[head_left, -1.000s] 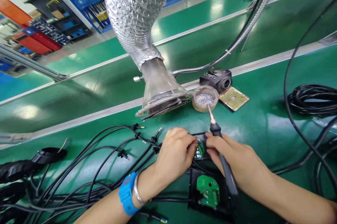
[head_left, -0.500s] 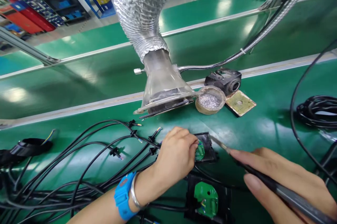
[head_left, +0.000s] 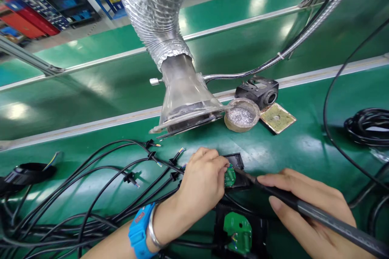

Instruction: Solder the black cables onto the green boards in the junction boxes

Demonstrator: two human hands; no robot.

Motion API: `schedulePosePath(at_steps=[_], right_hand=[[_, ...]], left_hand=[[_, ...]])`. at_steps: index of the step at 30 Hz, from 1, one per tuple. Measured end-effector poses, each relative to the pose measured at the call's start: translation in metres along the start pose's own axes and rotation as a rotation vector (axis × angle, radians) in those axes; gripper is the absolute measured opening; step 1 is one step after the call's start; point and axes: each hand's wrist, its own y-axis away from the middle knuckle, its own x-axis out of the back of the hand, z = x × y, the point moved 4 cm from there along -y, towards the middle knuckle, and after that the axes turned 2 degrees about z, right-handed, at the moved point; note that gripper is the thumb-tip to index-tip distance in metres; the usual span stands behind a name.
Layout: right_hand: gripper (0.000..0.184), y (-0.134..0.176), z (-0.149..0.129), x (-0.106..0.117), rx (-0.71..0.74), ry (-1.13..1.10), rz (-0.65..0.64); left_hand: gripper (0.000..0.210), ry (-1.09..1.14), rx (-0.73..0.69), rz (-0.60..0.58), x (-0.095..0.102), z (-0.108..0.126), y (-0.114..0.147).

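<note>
My left hand (head_left: 202, 178) is closed in a pinch at the edge of a small green circuit board (head_left: 230, 176), which sits in a black housing (head_left: 234, 159). Whatever the fingertips grip is hidden; a bit of wire seems to show beside them. In my right hand (head_left: 313, 206) is a soldering iron (head_left: 299, 206), held like a pen, its tip at the board close to my left fingertips. Nearer to me lies a second black housing (head_left: 258, 230) with a larger green board (head_left: 237, 230) and thin wires on it.
A fume extractor hood (head_left: 190, 101) hangs ahead on a foil duct (head_left: 161, 11). Behind the work stand a round tub of solder bits (head_left: 242, 115), a black iron holder (head_left: 258, 90) and a sponge tray (head_left: 278, 118). Black cables (head_left: 100, 178) spread over the left; a coiled cable (head_left: 367, 127) lies right.
My right hand has moved left, bringing the iron's tip from beside the housing onto the board. My left hand keeps its pinch. The view has shifted slightly.
</note>
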Motion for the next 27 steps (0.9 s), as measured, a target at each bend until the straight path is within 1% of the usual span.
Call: schedulePosePath(at_steps=[2,4,6,8,12,16,22,27], right_hand=[[0.024,-0.001,0.0,0.0,-0.003,-0.014,-0.016],[0.025,-0.002,-0.001,-0.001,0.006,-0.057,-0.003],[0.027,-0.002,-0.004,-0.003,0.034,-0.094,0.014],[0.029,0.001,-0.009,-0.006,0.078,-0.082,0.044],[0.028,0.009,-0.017,-0.011,0.167,0.078,0.112],[0.024,0.01,-0.021,-0.014,0.249,0.202,0.092],[0.02,0.012,-0.019,-0.012,0.249,0.199,0.099],[0.021,0.015,-0.02,-0.013,0.226,0.174,0.096]], left_hand=[[0.017,-0.005,-0.004,0.004,0.0,0.0,0.0],[0.017,-0.006,-0.008,0.007,0.0,0.0,0.0],[0.017,-0.004,-0.009,0.009,0.0,0.0,0.0],[0.017,0.001,-0.007,0.009,0.0,0.0,0.0],[0.017,0.005,0.002,-0.002,-0.001,0.0,0.0],[0.016,0.006,0.007,0.001,-0.001,-0.001,0.0],[0.016,0.005,0.002,0.004,0.0,-0.001,0.001],[0.017,0.001,0.006,-0.003,-0.001,-0.001,0.0]])
